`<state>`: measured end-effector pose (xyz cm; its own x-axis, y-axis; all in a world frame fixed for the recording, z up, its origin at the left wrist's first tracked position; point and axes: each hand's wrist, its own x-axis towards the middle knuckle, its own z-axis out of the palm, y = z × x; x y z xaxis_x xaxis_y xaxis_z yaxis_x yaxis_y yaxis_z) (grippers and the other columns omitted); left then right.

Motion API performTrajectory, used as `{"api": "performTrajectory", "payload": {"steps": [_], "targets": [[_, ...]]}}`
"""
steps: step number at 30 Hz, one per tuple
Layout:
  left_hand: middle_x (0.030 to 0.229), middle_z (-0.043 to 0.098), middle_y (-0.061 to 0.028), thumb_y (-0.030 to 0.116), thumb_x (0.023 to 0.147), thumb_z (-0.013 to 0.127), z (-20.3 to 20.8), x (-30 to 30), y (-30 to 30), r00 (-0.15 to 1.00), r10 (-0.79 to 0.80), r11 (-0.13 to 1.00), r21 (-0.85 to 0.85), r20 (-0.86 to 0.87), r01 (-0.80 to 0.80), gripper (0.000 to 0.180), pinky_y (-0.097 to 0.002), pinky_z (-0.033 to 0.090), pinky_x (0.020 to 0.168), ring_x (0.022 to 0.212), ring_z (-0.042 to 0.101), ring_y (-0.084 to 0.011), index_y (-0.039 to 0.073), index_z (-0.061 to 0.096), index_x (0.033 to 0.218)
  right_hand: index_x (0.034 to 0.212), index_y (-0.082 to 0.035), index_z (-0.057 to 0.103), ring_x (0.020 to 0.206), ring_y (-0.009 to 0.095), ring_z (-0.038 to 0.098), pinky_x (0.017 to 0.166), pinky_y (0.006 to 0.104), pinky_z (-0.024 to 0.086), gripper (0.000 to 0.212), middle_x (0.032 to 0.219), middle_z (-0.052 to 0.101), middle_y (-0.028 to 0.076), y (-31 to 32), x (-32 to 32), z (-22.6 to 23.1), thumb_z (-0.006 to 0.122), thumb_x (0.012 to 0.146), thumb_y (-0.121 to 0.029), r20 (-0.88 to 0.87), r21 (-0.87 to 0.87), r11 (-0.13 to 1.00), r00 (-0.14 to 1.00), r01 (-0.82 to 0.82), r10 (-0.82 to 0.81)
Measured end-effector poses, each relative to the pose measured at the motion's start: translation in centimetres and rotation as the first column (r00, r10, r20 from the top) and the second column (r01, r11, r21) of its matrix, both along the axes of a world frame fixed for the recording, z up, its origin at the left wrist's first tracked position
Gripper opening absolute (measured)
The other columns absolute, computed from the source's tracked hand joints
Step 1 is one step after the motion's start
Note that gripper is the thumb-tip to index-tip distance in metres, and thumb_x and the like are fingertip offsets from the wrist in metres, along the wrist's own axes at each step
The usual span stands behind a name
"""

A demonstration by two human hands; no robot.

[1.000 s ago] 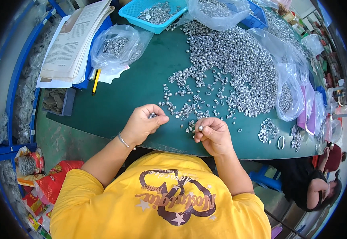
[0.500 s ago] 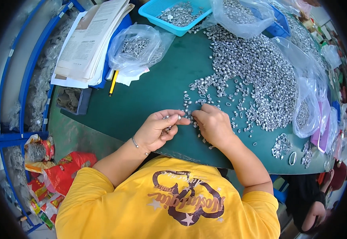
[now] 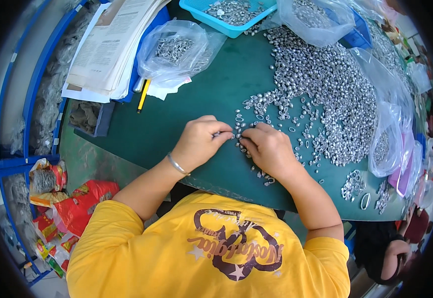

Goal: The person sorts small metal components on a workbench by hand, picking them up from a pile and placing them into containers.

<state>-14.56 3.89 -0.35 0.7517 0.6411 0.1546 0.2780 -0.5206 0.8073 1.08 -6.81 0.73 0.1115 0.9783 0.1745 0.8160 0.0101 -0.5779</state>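
My left hand (image 3: 200, 143) and right hand (image 3: 271, 149) pinch small metal rings (image 3: 240, 130) with pressed-together fingers near the counter's (image 3: 176, 124) front edge; a slip could scatter pieces over it.

My left hand (image 3: 200, 143) and my right hand (image 3: 268, 148) rest close together on the green table (image 3: 191, 109), fingertips meeting over a few small silver metal rings (image 3: 240, 125) at the near edge of the big heap of rings (image 3: 326, 99), and my left fingers pinch one small piece. A thin bracelet (image 3: 177, 164) sits on my left wrist. Beyond my hands lie a clear plastic bag of rings (image 3: 176, 49), a stack of papers (image 3: 109, 49), a yellow pencil (image 3: 143, 96) and a blue tray (image 3: 234, 12) holding more rings.
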Motion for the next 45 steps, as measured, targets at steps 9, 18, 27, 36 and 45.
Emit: {"api": "performTrajectory", "payload": {"steps": [9,18,27,36,45], "targets": [[0.067,0.054,-0.0104,0.007,0.069,0.068,-0.2,-0.2,-0.6,0.998,-0.025,0.984,0.175,-0.054,0.034,0.011,-0.0326,0.045,0.057,0.062,0.055,-0.0264,0.001,0.064,0.078,0.082,0.0,0.06,0.06,0.003,0.045,0.053,0.0197,0.038,0.006,0.068,0.052,-0.005,-0.4,2.3,0.5,0.06,0.076,0.0,-0.929,-0.173,0.984,0.339,-0.045,-0.147],[0.069,0.056,-0.0105,0.006,0.071,0.067,0.2,-1.3,0.5,0.998,-0.06,0.994,0.088,0.019,0.058,0.015,-0.0296,0.044,0.057,0.061,0.054,-0.0231,0.002,0.065,0.085,0.084,-0.004,0.061,0.06,0.025,0.057,0.053,0.0322,0.045,0.009,0.065,0.053,0.009,0.9,0.8,-0.2,0.06,0.075,-0.007,-0.189,0.065,0.985,0.967,-0.163,0.172],[0.07,0.055,-0.0087,0.007,0.07,0.067,-0.3,-0.8,0.0,0.98,-0.171,0.961,0.203,-0.101,0.189,0.016,-0.0294,0.045,0.057,0.062,0.056,-0.0229,0.004,0.066,0.086,0.078,0.001,0.061,0.051,0.007,0.046,0.045,0.0206,0.036,0.013,0.062,0.054,0.001,0.8,2.9,1.1,0.055,0.08,-0.01,-0.784,-0.393,0.919,0.513,0.028,-0.351],[0.07,0.057,-0.0032,0.006,0.081,0.061,1.1,-1.4,-0.4,0.999,-0.046,0.628,-0.777,0.015,0.04,0.01,-0.0181,0.032,0.045,0.053,0.043,-0.0056,0.0,0.06,0.088,0.08,-0.007,0.062,0.057,0.028,0.057,0.05,0.0368,0.047,0.007,0.066,0.055,0.009,1.5,2.0,-0.8,0.06,0.073,-0.009,0.062,0.073,0.995,0.996,-0.069,0.065],[0.081,0.059,-0.0103,-0.003,0.08,0.058,0.4,-1.5,0.3,0.937,0.229,0.199,-0.955,0.263,0.22,0.016,-0.0154,0.031,0.043,0.05,0.04,-0.0041,-0.002,0.057,0.095,0.087,-0.005,0.062,0.053,0.022,0.055,0.049,0.0315,0.045,0.014,0.064,0.054,0.008,2.0,1.4,-1.1,0.062,0.073,-0.008,0.081,0.156,0.977,0.987,-0.149,0.138]]}}
